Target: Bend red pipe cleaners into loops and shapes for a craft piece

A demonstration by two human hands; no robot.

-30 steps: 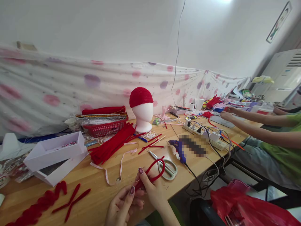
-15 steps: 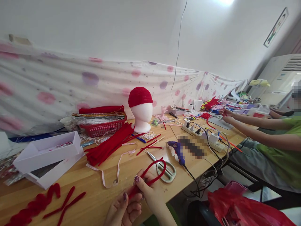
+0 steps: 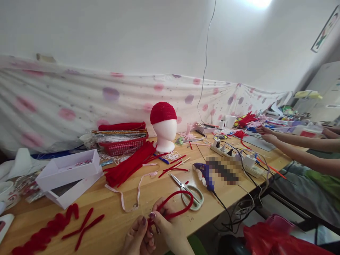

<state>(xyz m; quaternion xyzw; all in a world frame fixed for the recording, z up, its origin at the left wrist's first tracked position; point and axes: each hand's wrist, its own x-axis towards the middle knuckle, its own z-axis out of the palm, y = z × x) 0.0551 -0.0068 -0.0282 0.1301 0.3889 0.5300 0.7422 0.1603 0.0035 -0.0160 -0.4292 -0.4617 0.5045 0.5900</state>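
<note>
A red fuzzy pipe cleaner is bent into a rounded loop over the table's front edge. My right hand is closed on it, thumb and fingers pinching near the base of the loop. My left hand pinches the pipe cleaner's lower part, its fingertips close against the right hand's. The ends between the fingers are mostly hidden. Just behind the loop lie scissors with pale handles, partly overlapped by it. Crossed red pipe cleaner pieces and a coiled red strip rest to the left.
A white mannequin head wears a red cap. Near it are a red pipe cleaner bundle, a red basket, a white box and a measuring tape. A blue glue gun and power strip lie right; another person's hands work beyond.
The camera view has shifted, so the scene sits farther right. The pipe cleaner loop has become rounder and reaches farther right, and my hands have drawn closer together at its base.
</note>
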